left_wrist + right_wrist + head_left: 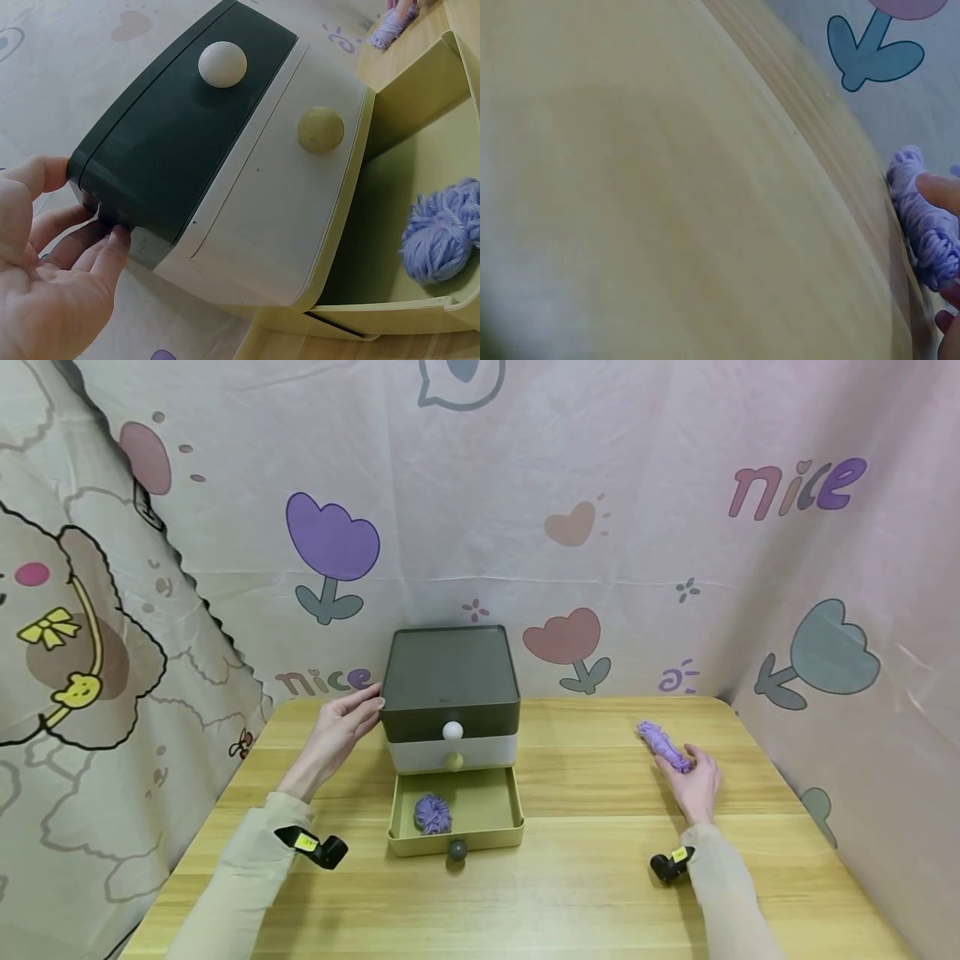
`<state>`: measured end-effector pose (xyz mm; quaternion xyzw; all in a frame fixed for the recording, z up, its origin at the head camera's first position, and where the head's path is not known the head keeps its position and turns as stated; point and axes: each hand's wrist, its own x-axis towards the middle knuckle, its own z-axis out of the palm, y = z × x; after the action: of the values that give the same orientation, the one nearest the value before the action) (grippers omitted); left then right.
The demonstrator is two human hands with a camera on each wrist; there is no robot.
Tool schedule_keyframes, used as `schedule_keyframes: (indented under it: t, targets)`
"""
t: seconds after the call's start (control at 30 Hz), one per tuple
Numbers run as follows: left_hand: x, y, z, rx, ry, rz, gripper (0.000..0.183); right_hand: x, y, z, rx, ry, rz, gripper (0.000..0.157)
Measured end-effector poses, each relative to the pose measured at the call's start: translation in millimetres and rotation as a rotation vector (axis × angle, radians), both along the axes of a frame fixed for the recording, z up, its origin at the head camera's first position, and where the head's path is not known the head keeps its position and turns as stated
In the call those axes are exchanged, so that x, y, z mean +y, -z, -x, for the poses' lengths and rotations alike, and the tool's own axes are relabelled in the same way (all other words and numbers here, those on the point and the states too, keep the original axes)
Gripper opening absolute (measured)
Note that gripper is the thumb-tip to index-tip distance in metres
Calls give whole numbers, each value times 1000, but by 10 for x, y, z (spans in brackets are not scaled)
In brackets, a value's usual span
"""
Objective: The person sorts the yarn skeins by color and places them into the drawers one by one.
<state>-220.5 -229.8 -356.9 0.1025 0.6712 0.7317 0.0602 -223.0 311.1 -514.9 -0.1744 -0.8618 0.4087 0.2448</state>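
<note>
A small stacked drawer cabinet (452, 668) stands at the back of the table, dark green on top, white in the middle, yellow-green below. My left hand (341, 731) rests at its left front corner, fingertips touching the dark top drawer (172, 127). The bottom drawer (487, 842) is pulled out, with a bundle of purple yarn (432, 814) inside, toward its left. Over at the right, my right hand (696, 783) holds the near end of a long twisted hank of purple yarn (660, 743). In the right wrist view its thumb (939, 191) lies across the hank.
The wooden table (585, 893) ends at a patterned curtain (645, 552) behind and at the sides. A white knob (452, 731), a yellow-green knob (454, 762) and a dark knob (457, 850) jut from the drawer fronts. Small black cameras sit on both wrists.
</note>
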Motion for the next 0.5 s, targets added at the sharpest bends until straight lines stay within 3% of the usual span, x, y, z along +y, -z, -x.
schedule_keyframes:
  t: [0.5]
  targets:
    - [-2, 0, -6, 0, -10, 7, 57, 13, -22, 89, -93, 1, -66, 61]
